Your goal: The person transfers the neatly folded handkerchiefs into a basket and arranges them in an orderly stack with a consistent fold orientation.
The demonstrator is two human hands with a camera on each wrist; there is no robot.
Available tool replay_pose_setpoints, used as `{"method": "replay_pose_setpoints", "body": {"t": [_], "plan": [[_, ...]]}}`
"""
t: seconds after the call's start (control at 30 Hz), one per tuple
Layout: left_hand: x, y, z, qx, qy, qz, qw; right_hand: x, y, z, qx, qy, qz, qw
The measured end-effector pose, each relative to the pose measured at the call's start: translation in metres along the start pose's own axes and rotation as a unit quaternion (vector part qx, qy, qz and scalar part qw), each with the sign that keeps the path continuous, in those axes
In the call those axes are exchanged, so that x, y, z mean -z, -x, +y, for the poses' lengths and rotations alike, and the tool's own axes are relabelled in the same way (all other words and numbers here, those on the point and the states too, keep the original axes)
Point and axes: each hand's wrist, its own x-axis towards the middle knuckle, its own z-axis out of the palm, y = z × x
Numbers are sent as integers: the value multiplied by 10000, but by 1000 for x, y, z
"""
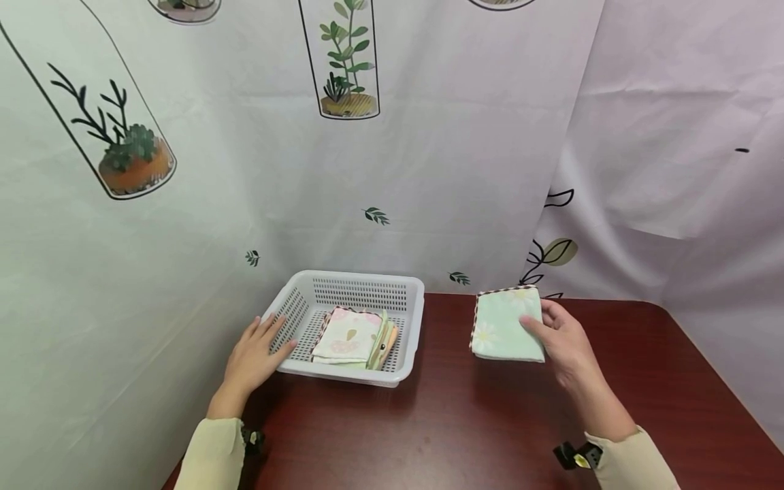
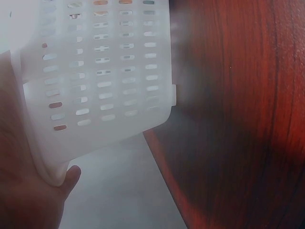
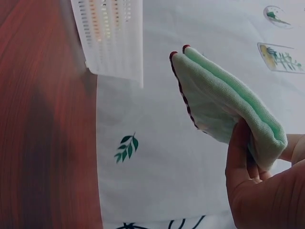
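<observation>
My right hand (image 1: 566, 344) pinches a folded mint-green towel (image 1: 502, 325) by its right side, thumb on the front face and the other fingers behind it. White daisies and a dark checkered edge mark this towel, raised over the table; in the right wrist view its folded layers (image 3: 228, 95) show edge-on. At the left, my left hand (image 1: 254, 357) rests on the near left corner of a white plastic basket (image 1: 414, 320), fingers spread over the rim. Inside the basket lies a folded white towel (image 1: 349, 335) with a pink print, beside green and orange folded cloths (image 1: 384, 344).
The basket stands on a dark red wooden table (image 1: 416, 435), near its back edge. White cloth curtains (image 1: 429, 170) printed with plants hang behind and along both sides. Each wrist wears a small dark device, such as the right wrist camera (image 1: 576, 456).
</observation>
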Motion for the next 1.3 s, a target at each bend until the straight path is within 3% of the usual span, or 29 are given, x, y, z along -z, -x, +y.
{"method": "replay_pose_setpoints", "body": {"t": [1.3], "plan": [[0, 0, 0, 74, -1, -94, 9999, -79, -13, 13, -120, -223, -168, 9995]]}}
